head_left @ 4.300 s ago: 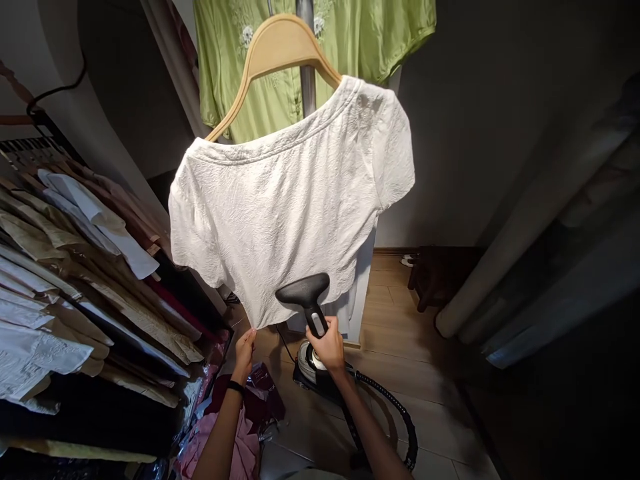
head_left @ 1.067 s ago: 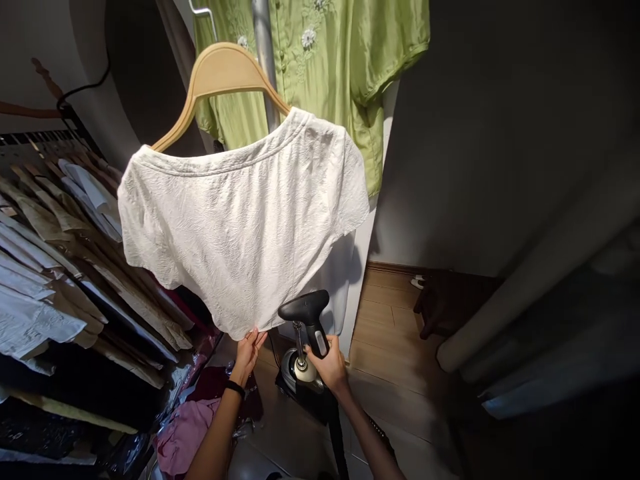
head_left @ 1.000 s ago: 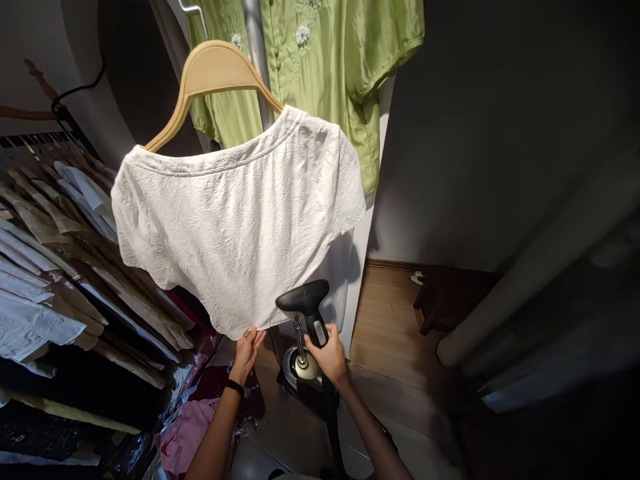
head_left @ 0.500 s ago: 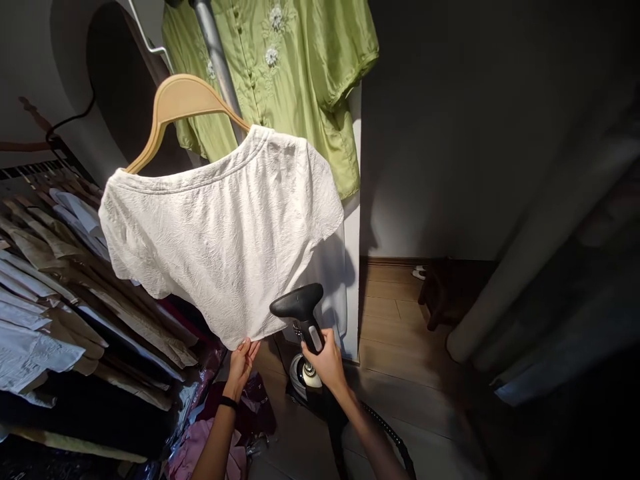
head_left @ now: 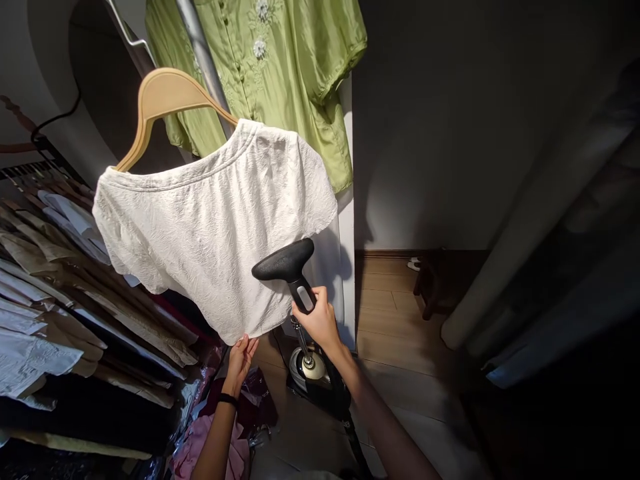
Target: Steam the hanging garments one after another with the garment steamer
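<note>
A white short-sleeved blouse (head_left: 200, 227) hangs tilted on a wooden hanger (head_left: 167, 93). My left hand (head_left: 243, 357) pinches its bottom hem at the lowest corner. A black garment steamer head (head_left: 285, 261) is in my right hand (head_left: 317, 317), which is wrapped round the handle. The head lies over the lower right part of the blouse; whether it touches the cloth I cannot tell. Behind the blouse hangs a green blouse (head_left: 280, 73) with white flowers, beside a metal pole (head_left: 200, 50).
The steamer base (head_left: 310, 367) stands on the wooden floor (head_left: 385, 300), its hose running down near my right arm. Packed clothes (head_left: 55, 267) hang at the left. Pink cloth (head_left: 213, 443) lies low by my left arm. A dark wooden stool (head_left: 433, 287) and a curtain (head_left: 505, 280) are at the right.
My right hand has raised the steamer head up and slightly left across the blouse. My left hand stays on the hem. The view has shifted a little.
</note>
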{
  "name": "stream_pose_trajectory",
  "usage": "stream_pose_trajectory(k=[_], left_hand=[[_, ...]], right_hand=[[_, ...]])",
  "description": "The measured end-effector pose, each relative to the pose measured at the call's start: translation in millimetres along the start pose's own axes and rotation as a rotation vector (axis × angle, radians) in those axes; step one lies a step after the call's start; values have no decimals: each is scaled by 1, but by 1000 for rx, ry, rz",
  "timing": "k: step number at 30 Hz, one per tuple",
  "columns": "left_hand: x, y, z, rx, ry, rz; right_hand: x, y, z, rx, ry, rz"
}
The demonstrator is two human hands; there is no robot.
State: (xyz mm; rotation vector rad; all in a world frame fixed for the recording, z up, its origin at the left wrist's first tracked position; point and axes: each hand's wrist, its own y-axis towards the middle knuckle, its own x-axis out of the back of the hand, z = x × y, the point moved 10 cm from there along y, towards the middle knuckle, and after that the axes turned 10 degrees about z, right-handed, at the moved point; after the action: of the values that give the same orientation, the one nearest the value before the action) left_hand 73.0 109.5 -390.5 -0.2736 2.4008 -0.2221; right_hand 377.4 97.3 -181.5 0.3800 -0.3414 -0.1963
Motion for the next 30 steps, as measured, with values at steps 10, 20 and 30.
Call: stream_pose_trajectory(k=[10,20,30], left_hand=[[-15,-6,-13,16,-211,-8],[-170,-118,-134,-650,1437,-150],[-369,-145,-159,-959,1837,-117]], right_hand=[[-32,-56,-81,-147,30,106],[-6,-73,-119,-264,9,2],[20,-82,-126,-286,8,-76]])
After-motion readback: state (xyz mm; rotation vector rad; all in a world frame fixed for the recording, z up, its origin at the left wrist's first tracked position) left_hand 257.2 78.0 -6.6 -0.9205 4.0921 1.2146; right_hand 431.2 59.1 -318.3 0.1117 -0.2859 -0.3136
